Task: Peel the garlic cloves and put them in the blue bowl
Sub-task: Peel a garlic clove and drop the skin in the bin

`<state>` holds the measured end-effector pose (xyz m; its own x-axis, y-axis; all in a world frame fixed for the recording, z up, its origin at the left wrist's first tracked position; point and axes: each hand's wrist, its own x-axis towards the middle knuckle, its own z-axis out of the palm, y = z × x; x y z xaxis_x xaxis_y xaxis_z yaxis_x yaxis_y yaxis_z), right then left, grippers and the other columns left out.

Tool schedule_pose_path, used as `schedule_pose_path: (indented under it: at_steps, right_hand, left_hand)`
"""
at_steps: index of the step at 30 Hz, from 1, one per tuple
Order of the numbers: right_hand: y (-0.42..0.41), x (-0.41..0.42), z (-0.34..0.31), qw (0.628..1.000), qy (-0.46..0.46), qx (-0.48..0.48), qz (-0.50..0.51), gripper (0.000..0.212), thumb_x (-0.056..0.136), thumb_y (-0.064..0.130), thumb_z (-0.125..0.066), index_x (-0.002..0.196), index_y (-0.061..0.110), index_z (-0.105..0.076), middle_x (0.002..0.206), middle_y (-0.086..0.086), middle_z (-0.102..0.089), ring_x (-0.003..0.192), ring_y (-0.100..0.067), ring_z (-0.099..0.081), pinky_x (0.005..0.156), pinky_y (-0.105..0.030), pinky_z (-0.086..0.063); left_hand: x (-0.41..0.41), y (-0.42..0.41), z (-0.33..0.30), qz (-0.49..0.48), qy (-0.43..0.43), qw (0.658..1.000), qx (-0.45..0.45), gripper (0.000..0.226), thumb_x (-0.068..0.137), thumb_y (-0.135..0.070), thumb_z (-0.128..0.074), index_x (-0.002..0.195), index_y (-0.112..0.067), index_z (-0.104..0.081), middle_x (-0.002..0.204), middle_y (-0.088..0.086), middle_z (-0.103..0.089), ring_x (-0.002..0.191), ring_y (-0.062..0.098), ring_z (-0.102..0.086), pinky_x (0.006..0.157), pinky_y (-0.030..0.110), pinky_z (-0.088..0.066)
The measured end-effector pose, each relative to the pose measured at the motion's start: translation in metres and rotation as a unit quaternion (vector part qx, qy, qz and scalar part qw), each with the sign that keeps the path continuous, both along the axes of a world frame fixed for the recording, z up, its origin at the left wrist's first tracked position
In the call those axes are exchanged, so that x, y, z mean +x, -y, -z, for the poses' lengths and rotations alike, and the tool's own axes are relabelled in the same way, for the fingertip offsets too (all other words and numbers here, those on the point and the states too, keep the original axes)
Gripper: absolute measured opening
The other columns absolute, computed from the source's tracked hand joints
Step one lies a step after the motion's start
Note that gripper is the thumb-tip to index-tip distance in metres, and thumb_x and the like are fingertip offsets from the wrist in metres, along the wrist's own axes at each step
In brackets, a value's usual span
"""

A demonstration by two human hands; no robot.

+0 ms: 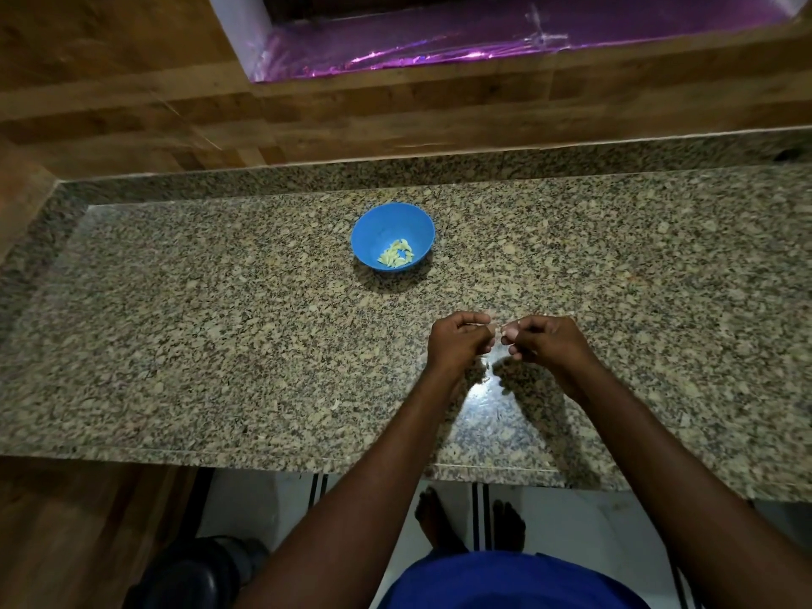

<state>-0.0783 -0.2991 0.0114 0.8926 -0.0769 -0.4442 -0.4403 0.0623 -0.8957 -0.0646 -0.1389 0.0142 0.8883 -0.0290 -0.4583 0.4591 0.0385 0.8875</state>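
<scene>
Up close, we see our right hand [547, 342] curled, its fingertips pinching a small pale garlic clove [642, 331]... rather, the garlic clove [509, 331] sits at the tips of the right fingers, just beside our left hand [457, 340]. The left hand is curled too, thumb and fingers pinched together at the clove's left end; whether it grips skin or the clove itself we cannot tell. The 2 hands almost meet, knuckles up, hovering above the granite counter [219, 345] near its front edge.

Both forearms reach in from the near side and converge toward the middle-right of the counter. Bare stone lies on every side of the hands, with wide open room to the left and to the right.

Farther away and slightly left stands the blue bowl [373, 226], well apart from the hands, with a small heap of peeled cloves [396, 253] in its bottom. Beyond it a low granite upstand meets a wooden wall [132, 103], and a purple foil-lined opening [483, 41] sits above. Below the counter's near edge we see 2 bare feet [470, 520] on a pale floor.
</scene>
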Motion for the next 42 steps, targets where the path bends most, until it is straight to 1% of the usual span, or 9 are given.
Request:
schedule_pose_path:
  at_steps: [3, 8, 13, 16, 20, 26, 30, 33, 42]
  right_hand:
    - [-0.001, 0.000, 0.005, 1.000, -0.017, -0.007, 0.021, 0.006, 0.089, 0.005, -0.072, 0.085, 0.002, -0.071, 0.078, -0.013, -0.074, 0.054, -0.015, -0.062, 0.055, -0.025, -0.055]
    - [-0.004, 0.006, 0.020, 0.996, -0.052, -0.055, 0.038, 0.015, 0.085, 0.008, -0.077, 0.079, -0.003, -0.069, 0.067, -0.013, -0.070, 0.047, -0.018, -0.057, 0.045, -0.026, -0.050]
    - [-0.013, 0.023, 0.031, 0.984, -0.049, -0.168, 0.043, 0.010, 0.078, 0.003, -0.080, 0.073, 0.008, -0.074, 0.074, -0.017, -0.072, 0.055, -0.021, -0.061, 0.059, -0.032, -0.052]
    - [-0.020, 0.038, 0.033, 0.973, -0.009, -0.228, 0.020, 0.023, 0.078, -0.001, -0.075, 0.066, 0.019, -0.074, 0.081, -0.005, -0.076, 0.068, -0.017, -0.067, 0.065, -0.031, -0.054]
    - [-0.026, 0.056, 0.034, 0.959, 0.033, -0.282, 0.001, 0.006, 0.080, 0.011, -0.078, 0.084, 0.014, -0.082, 0.081, -0.005, -0.077, 0.071, -0.015, -0.068, 0.065, -0.022, -0.049]
    - [-0.023, 0.064, 0.038, 0.932, 0.090, -0.348, -0.047, 0.011, 0.083, 0.013, -0.076, 0.092, 0.013, -0.082, 0.088, -0.007, -0.078, 0.081, -0.018, -0.072, 0.074, -0.022, -0.050]
    - [-0.013, 0.051, 0.042, 0.920, 0.082, -0.379, -0.053, 0.011, 0.084, 0.015, -0.074, 0.091, 0.015, -0.082, 0.088, -0.006, -0.078, 0.081, -0.019, -0.071, 0.072, -0.022, -0.048]
    - [-0.006, 0.037, 0.043, 0.913, 0.084, -0.396, -0.049, 0.011, 0.086, 0.014, -0.071, 0.092, 0.016, -0.081, 0.088, -0.005, -0.078, 0.082, -0.022, -0.072, 0.074, -0.024, -0.050]
    - [0.014, 0.003, 0.056, 0.876, 0.134, -0.454, -0.089, 0.017, 0.083, 0.002, -0.067, 0.093, 0.012, -0.076, 0.096, -0.011, -0.070, 0.093, -0.033, -0.066, 0.082, -0.038, -0.052]
  left_hand:
    - [0.000, -0.003, 0.008, 0.020, -0.015, 1.000, 0.019, 0.012, 0.091, -0.002, -0.065, 0.098, -0.003, -0.074, 0.078, 0.017, -0.068, 0.071, 0.024, -0.059, 0.067, 0.034, -0.052]
    - [-0.002, -0.012, 0.021, 0.047, 0.023, 0.986, 0.158, 0.009, 0.088, -0.016, -0.074, 0.082, -0.009, -0.076, 0.065, 0.009, -0.071, 0.054, 0.017, -0.063, 0.053, 0.025, -0.052]
    - [-0.009, -0.017, 0.031, 0.062, 0.073, 0.944, 0.317, 0.017, 0.084, -0.005, -0.066, 0.083, -0.016, -0.079, 0.082, 0.001, -0.077, 0.078, 0.015, -0.071, 0.075, 0.023, -0.054]
    - [-0.011, -0.019, 0.036, 0.076, 0.105, 0.935, 0.330, 0.028, 0.087, 0.006, -0.057, 0.092, -0.009, -0.080, 0.094, 0.006, -0.078, 0.091, 0.016, -0.071, 0.089, 0.024, -0.053]
    - [-0.016, -0.021, 0.043, 0.086, 0.141, 0.915, 0.368, 0.028, 0.092, 0.005, -0.058, 0.109, -0.007, -0.077, 0.109, 0.009, -0.076, 0.101, 0.019, -0.070, 0.095, 0.029, -0.053]
    - [-0.015, -0.021, 0.045, 0.112, 0.154, 0.896, 0.401, 0.032, 0.095, 0.001, -0.052, 0.119, -0.008, -0.072, 0.121, 0.009, -0.071, 0.111, 0.022, -0.065, 0.096, 0.031, -0.049]
    - [-0.009, -0.006, 0.042, 0.153, 0.187, 0.866, 0.438, 0.021, 0.090, 0.004, -0.050, 0.107, 0.001, -0.064, 0.108, 0.018, -0.060, 0.104, 0.037, -0.057, 0.084, 0.041, -0.043]
    - [-0.001, 0.010, 0.041, 0.179, 0.180, 0.848, 0.465, 0.048, 0.092, 0.001, -0.054, 0.140, -0.001, -0.046, 0.134, 0.016, -0.049, 0.124, 0.032, -0.044, 0.100, 0.036, -0.038]
    - [0.027, 0.004, 0.046, 0.208, 0.222, 0.800, 0.517, 0.072, 0.077, 0.013, -0.057, 0.145, -0.008, -0.046, 0.130, 0.013, -0.048, 0.120, 0.028, -0.040, 0.094, 0.034, -0.039]
